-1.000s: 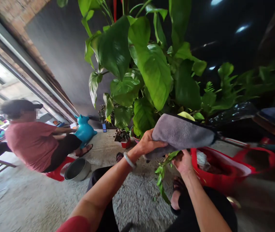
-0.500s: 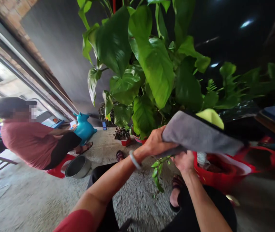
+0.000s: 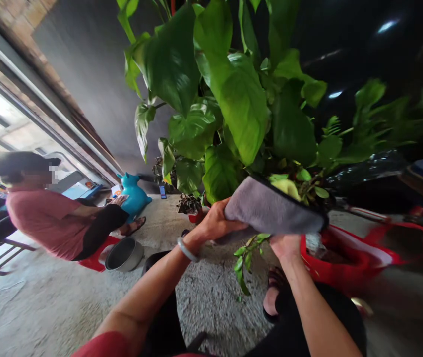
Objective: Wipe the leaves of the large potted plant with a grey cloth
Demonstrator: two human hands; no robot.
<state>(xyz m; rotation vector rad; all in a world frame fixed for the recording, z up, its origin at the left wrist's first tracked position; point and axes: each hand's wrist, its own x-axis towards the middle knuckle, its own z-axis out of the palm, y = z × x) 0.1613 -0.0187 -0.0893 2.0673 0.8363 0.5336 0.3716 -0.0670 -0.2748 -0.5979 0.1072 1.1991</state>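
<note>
My left hand (image 3: pixel 216 220), with a pale bangle on its wrist, grips the left end of a grey cloth (image 3: pixel 271 208) with a dark edge. The cloth stretches out to the right in front of a large potted plant, whose broad green leaf (image 3: pixel 239 104) hangs above it. My right hand (image 3: pixel 287 246) is at the cloth's lower edge, its fingers hidden behind the fabric. A yellow-green patch (image 3: pixel 285 188) shows just over the cloth's top edge. Between my hands a small leafy sprig (image 3: pixel 244 263) hangs down.
A red bag (image 3: pixel 348 253) stands by my right leg. On the left a person in a red shirt (image 3: pixel 47 213) sits on a red stool, near a grey basin (image 3: pixel 125 255) and a blue animal-shaped toy (image 3: pixel 133 196). A small red pot (image 3: pixel 195 215) stands by the plant.
The cloth and my left hand have shifted left and slightly down. The cloth's far end has swung in leftwards, uncovering small leaves behind it. My right hand's fingers are more hidden.
</note>
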